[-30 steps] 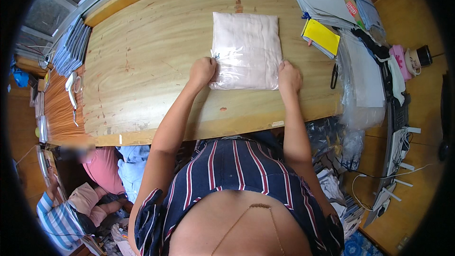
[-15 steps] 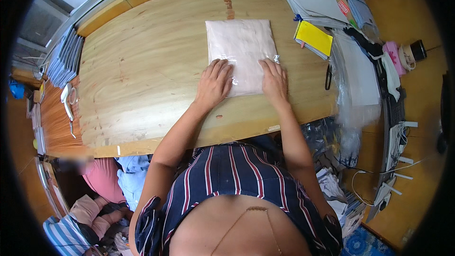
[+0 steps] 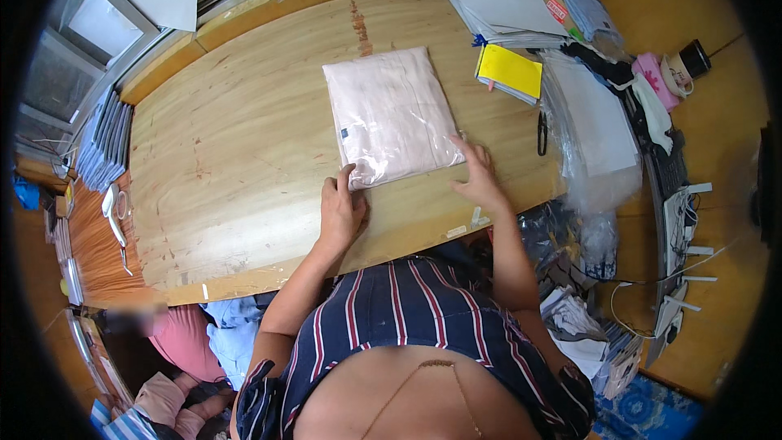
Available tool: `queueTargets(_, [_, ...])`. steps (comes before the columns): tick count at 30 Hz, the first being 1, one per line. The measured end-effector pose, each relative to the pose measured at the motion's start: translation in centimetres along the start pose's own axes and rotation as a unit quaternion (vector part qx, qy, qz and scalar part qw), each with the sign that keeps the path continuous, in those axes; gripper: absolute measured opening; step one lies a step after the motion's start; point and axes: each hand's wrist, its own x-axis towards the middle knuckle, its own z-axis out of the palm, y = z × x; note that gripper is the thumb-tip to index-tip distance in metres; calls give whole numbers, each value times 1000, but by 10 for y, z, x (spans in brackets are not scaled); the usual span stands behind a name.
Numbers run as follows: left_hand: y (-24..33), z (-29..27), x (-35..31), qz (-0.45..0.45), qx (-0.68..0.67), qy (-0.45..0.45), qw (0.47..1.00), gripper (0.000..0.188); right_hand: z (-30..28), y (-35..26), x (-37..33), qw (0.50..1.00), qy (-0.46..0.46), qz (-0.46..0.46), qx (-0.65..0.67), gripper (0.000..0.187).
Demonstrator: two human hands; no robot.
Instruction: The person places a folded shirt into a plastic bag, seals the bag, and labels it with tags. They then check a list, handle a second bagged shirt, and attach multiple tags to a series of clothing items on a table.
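in the head view, the clear-wrapped pink packet (image 3: 391, 118) lies flat on the tabletop (image 3: 232, 155), right of its middle, its near side running roughly along the tabletop's near edge; squared to the person like this, it seems placed so that both near corners are in easy reach. the left hand (image 3: 342, 210) is at the packet's near left corner, thumb and fingers half curled; whether they pinch the wrap i cannot tell, but the pose suggests steadying that corner. the right hand (image 3: 482, 183) is unclenched, thumb spread away, its fingertips at the packet's right side close to the near right corner, seemingly guiding that side rather than grasping it. so the packet sits between and beyond the hands, farther from the near edge. papers (image 3: 505, 8) and a yellow-covered notebook (image 3: 510, 72) lie toward the far right corner, perhaps to leave working room.
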Motion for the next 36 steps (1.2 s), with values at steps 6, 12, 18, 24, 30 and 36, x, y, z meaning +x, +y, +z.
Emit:
queueTargets(6, [-23,8,27,94,-20,104,990,34,20,-6,11,994,84,24,-72,56])
queueTargets(12, [35,-63,70,285,-7,294,912,24,-66,-51,39,961,252,-61,93,35])
queueTargets(18, [45,-63,86,136,-25,258,956,22,-89,-52,71,952,204,50,221,23])
queueTargets(24, [21,8,89,74,180,133,972,33,-28,-7,72,974,109,158,-122,32])
queueTargets(30, [65,84,62,23,202,-10,979,46,44,-28,75,964,85,111,-224,40])
queueTargets(36, [73,74,60,-1,173,-44,984,44,47,-29,69,954,16,152,-259,39])
